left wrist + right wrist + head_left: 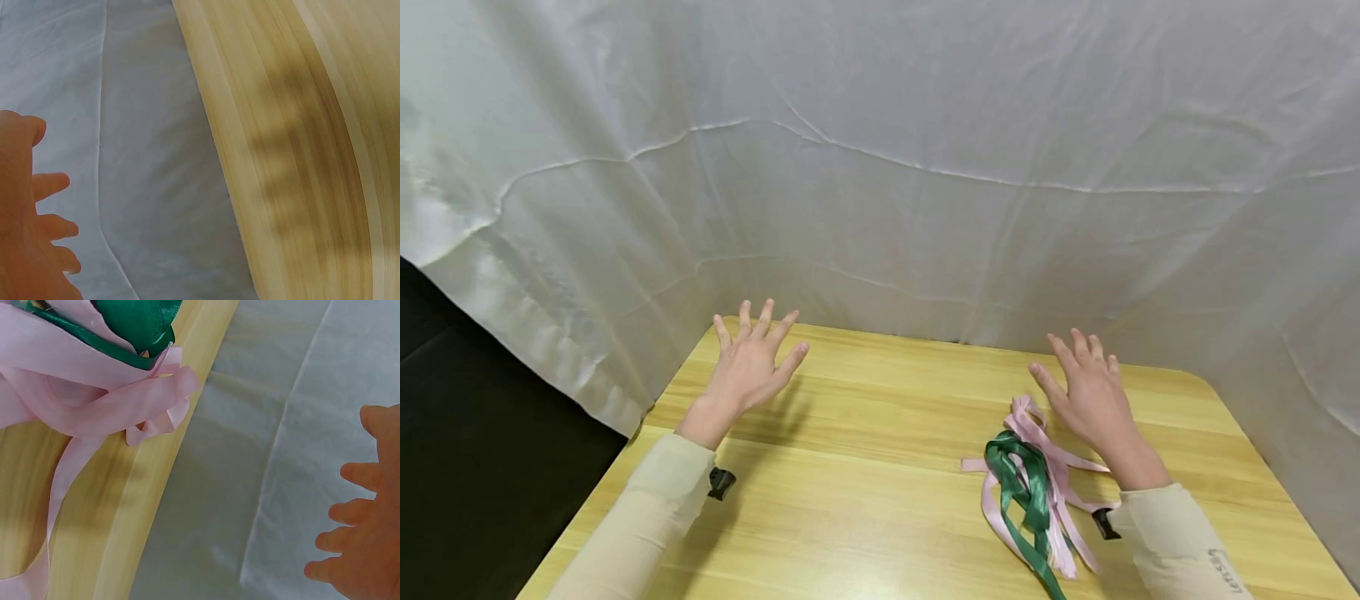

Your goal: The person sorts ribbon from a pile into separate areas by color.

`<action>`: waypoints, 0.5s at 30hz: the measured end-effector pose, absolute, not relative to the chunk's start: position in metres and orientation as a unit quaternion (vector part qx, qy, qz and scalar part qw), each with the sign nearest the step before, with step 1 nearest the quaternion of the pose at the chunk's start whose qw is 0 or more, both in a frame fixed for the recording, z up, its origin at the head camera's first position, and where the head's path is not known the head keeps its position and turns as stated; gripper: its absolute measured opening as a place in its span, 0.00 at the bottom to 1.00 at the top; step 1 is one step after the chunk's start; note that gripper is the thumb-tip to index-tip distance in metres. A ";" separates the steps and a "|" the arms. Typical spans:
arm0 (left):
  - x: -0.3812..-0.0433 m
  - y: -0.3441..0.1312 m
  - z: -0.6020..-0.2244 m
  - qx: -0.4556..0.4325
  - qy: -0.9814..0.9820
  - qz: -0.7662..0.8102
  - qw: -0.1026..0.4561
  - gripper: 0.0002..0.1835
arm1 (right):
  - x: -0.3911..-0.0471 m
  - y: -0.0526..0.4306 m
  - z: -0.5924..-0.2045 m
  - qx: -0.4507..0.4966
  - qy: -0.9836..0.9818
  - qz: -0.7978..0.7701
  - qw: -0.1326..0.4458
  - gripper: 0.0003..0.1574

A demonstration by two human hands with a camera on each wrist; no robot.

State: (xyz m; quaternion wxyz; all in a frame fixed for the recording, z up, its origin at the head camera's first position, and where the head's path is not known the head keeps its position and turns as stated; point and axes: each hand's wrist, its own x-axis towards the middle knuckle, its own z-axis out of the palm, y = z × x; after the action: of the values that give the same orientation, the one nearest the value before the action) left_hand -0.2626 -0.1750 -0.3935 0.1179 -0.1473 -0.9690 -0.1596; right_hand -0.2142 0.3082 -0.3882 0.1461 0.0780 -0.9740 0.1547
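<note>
We are holding both hands out above a pale yellow, wood-grained desk [865,450], palms facing down. Our left hand [748,367] is hovering over the far left part of the desk, its fingers spreading wide and its thumb pointing inward, and its soft shadow is falling on the wood. Our right hand [1090,396] is hovering on the far right side, its fingers also spreading, the thumb standing away from the rest.

Just beside the right hand, on its inner side, a loose bundle is lying on the desk: a glossy dark green satin ribbon [1036,492] is looping and crossing over soft pink satin ribbons [1057,475]. The pink ends are trailing outward, one toward the left and others toward our right wrist. From here we are failing to tell whether the green strands are braided or merely tangled.

We are wearing long cream sleeves [640,517], dark lettering showing on the right one, and a small black device [721,483] is sitting at the left cuff. Behind the desk, a wrinkled whitish fabric curtain [910,233] is hanging, and a black surface [490,442] is showing at the left.
</note>
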 end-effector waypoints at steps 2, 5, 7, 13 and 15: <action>-0.262 -0.175 -0.394 -0.148 -0.969 -0.160 0.118 0.37 | -0.214 0.307 -0.388 0.079 -0.974 0.156 0.145 0.46; -0.262 -0.174 -0.393 -0.149 -0.968 -0.162 0.118 0.37 | -0.213 0.305 -0.387 0.081 -0.974 0.157 0.143 0.45; -0.261 -0.173 -0.393 -0.150 -0.968 -0.161 0.119 0.37 | -0.213 0.304 -0.385 0.082 -0.974 0.159 0.142 0.45; -0.259 -0.168 -0.391 -0.163 -0.967 -0.157 0.118 0.36 | -0.212 0.300 -0.384 0.087 -0.972 0.177 0.128 0.46; -0.259 -0.165 -0.390 -0.169 -0.966 -0.160 0.115 0.36 | -0.212 0.299 -0.384 0.090 -0.970 0.189 0.123 0.45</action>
State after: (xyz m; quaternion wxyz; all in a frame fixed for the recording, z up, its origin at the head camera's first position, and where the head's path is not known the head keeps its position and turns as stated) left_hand -0.2586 -0.1648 -0.3901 0.1154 -0.1687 -0.9657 -0.1599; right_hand -0.2116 0.2987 -0.3839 0.1231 0.0902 -0.9700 0.1890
